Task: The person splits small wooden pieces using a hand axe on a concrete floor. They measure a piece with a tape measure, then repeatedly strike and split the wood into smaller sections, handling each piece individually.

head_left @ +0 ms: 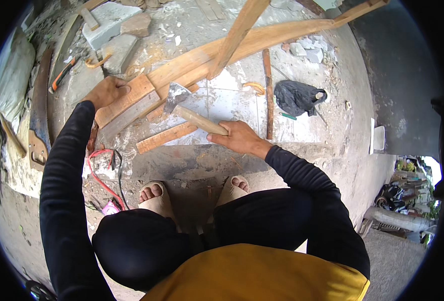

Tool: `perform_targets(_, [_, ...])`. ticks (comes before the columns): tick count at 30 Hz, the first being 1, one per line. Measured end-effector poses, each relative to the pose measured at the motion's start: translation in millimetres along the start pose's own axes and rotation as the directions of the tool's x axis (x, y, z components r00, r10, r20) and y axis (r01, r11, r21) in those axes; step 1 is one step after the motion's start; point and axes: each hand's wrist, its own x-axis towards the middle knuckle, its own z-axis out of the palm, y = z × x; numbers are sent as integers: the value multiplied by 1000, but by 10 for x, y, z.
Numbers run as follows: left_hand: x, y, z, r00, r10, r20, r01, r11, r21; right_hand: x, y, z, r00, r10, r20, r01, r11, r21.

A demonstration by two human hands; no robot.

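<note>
My right hand [241, 137] is closed round the wooden handle of a hatchet [197, 119]. The grey metal head points away to the left, beside the end of a short wooden block [127, 103]. On that block's far left side my left hand [106, 92] is closed, thumb against the wood; its other fingertips are partly hidden. Just behind the block runs a long timber beam [182, 70], with another plank [239, 37] crossing over it. A thin wood strip [166, 138] lies below the hatchet head, on white tiles.
A handsaw [40, 120] and an orange-handled cutter [64, 73] lie at the left. Stone blocks [119, 52] sit at the back left. To the right are a wooden stick [268, 95] and a black plastic bag [298, 97]. Red cable [101, 175] lies near my left foot.
</note>
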Motion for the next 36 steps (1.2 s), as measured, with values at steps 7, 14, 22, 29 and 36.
perform_targets(7, [-80,19,0,993,-111,-28,113,993,43,-278,773,380,998,37,-56,-31,995,99])
perform_targets(14, [-156,4,138,988,-57,-141,52,998,-38,-250,1901,-390,492,118,-862,-30,992,119])
perform_targets(22, [-195,-173,201,975,-56,-216,53,998,-19,-351,3362,-1535,118,194,-974,-282,947,154])
perform_targets(29, [-184,-95,228,965,-93,-245,103,994,25,-420,3496,-1869,788,471,-397,-13,657,754])
perform_targets(36, [-319,90,230,967,-55,-247,87,989,121,-1,3867,-1681,648,670,-362,-198,607,769])
